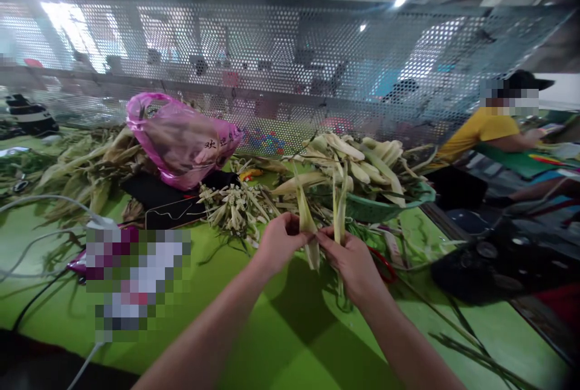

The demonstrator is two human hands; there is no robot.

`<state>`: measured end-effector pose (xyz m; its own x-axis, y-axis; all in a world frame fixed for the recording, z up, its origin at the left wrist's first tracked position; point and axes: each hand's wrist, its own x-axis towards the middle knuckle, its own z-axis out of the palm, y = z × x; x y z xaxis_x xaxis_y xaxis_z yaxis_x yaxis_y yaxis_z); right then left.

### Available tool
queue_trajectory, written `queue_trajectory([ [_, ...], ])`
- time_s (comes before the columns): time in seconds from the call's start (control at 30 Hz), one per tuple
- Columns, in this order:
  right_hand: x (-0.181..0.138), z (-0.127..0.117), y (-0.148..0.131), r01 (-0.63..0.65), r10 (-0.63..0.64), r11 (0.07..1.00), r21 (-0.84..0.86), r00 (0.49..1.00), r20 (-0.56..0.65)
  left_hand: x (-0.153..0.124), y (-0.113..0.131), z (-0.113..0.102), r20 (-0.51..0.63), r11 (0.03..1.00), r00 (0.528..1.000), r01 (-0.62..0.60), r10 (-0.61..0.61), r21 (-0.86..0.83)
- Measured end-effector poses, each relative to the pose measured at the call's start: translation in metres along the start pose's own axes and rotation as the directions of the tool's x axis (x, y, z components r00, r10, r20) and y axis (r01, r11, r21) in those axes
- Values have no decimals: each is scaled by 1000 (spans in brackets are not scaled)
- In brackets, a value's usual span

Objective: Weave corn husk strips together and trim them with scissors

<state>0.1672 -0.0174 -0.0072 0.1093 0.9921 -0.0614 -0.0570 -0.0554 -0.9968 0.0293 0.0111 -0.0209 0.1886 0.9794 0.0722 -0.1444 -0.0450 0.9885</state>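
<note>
My left hand and my right hand meet over the green table, both pinched on a pale green leaf strip that stands up between them and hangs a little below. A second thin strip rises beside my right hand's fingers. Just behind lies a heap of short cut leaf pieces. A green basin heaped with pale husks stands beyond my right hand.
A pink plastic bag rests on dry leaves at the back left. White cables cross the left side. A perforated metal screen bounds the table's far edge. A person in a yellow shirt sits at the right, with a black object nearer.
</note>
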Motion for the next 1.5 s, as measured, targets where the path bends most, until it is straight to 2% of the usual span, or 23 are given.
queue_trajectory([
  [0.13, 0, -1, 0, 15, -15, 1000, -5, 999, -42, 1, -1, -2, -20, 997, 999, -44, 46, 57],
  [0.27, 2, -3, 5, 52, -54, 998, -47, 997, -54, 2, -2, -4, -66, 997, 998, -5, 10, 72],
  [0.4, 5, -5, 9, 90, -96, 987, -135, 995, -32, 1, 0, -3, -60, 997, 997, 52, -49, 50],
  [0.6, 6, -6, 8, 128, -124, 978, -166, 992, 32, -3, 6, 2, -42, 994, 996, 80, -76, 81],
  [0.9, 7, -8, 12, 125, -119, 972, -199, 992, 46, -2, -2, 1, 8, 984, 999, 43, -45, 171],
  [1.07, 7, -7, 10, 111, -103, 982, -153, 993, 57, -2, -6, 3, 46, 974, 999, -14, 4, 224],
  [1.17, 4, -3, 6, 81, -73, 993, -85, 993, 94, -2, -9, 5, 30, 966, 999, -31, 24, 255],
  [1.37, -7, 3, -3, 93, -85, 992, -84, 992, 94, 0, -13, 3, -5, 996, 1000, 12, -12, 86],
  [1.5, -8, 4, -5, 2, -10, 998, 62, 991, 136, 3, -11, 2, -50, 994, 998, 33, -29, 100],
])
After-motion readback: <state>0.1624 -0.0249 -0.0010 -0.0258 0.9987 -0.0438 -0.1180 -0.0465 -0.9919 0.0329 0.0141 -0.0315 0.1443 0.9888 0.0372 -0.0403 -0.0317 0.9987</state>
